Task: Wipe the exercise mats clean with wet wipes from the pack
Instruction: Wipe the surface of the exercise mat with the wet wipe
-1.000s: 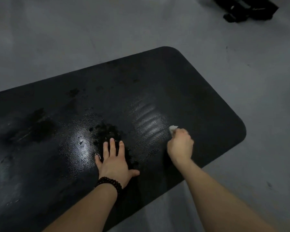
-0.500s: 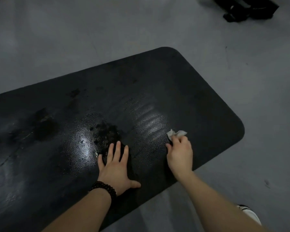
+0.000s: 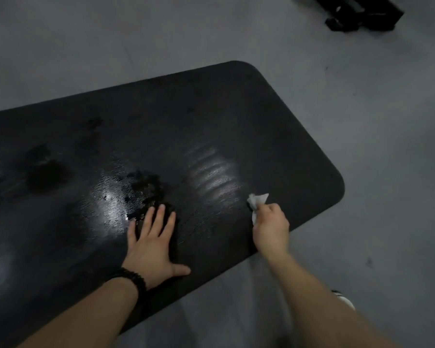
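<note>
Right now: right hand (image 3: 270,226) fingers curled round a crumpled white wet wipe (image 3: 256,201), wipe sticking out ahead of knuckles, pressed to or just above mat, contact not clear. Sits near mat's near long edge, toward its right rounded end. Left hand (image 3: 152,243) flat, fingers straight and spread, palm down on mat, thumb out along near edge; holds nothing, looks like bracing. Black bead bracelet (image 3: 132,280) on left wrist.

Outward: black exercise mat (image 3: 236,116) flat on grey floor (image 3: 136,41), long axis running from left frame edge up and right, far end rounded at upper right; left part cut off by frame. Streaky sheen patch (image 3: 215,177) just beyond and left of wipe, looks like damp wiped strokes. Dark wet-looking blotch (image 3: 147,189) touching left fingertips; another dark blotch (image 3: 44,172) well to left. Bright glare between them.

Key relation: blotch lies left of wipe, across left hand; right hand nearer to right end, left hand nearer to blotches. Judgement: mid-wipe, right end partly done, bulk of mat leftward likely pending; strokes along long axis toward left would need left hand shifted. Risk: small wipe bunching, smearing the wet patch.

Pack not visible. Dark gear (image 3: 362,13) on floor top right, too dim to name. White shoe tip (image 3: 344,300) at lower right.
</note>
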